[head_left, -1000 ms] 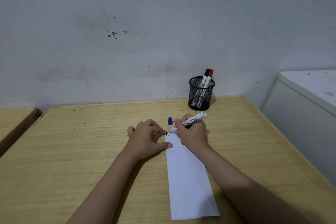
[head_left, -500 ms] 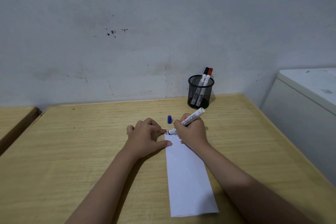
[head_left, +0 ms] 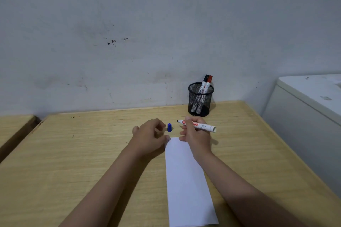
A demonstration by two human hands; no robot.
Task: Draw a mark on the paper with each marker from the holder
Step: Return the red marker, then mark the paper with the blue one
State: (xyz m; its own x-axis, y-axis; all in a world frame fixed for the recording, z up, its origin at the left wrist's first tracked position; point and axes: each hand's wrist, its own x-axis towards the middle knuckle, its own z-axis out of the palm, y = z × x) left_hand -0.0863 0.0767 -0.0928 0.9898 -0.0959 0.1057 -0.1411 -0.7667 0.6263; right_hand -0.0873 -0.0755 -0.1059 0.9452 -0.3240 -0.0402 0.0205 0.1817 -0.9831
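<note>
The right hand (head_left: 195, 132) is closed around an uncapped marker (head_left: 200, 126), held nearly level above the table (head_left: 73, 153) with its dark tip pointing left, clear of the paper (head_left: 186, 180). The left hand (head_left: 150, 136) is loosely curled with its fingers apart, holding nothing; its fingertips lie at the far left corner of the paper. Just past those fingers a blue cap (head_left: 169, 127) stands upright on the table, between the two hands.

The paper is a long white strip running from the hands back toward the person. At its far left corner a few small dark strokes show beside the left fingertips, too small to count or colour for certain. In the mesh holder (head_left: 200, 98) by the wall stand two capped markers — one with a black cap (head_left: 205, 77), one with a red cap (head_left: 209, 79).

Judging from this, the task looks close to its end: the marker in hand seems to have made its mark, and what is left is to cap it and put it back — unless the two in the holder are not yet used, which cannot be told here.

The marker's white barrel carries a red logo and red lettering ending in "MAN", with smaller grey print further along that is unreadable. The markers in the holder have printing too, but it is illegible.
</note>
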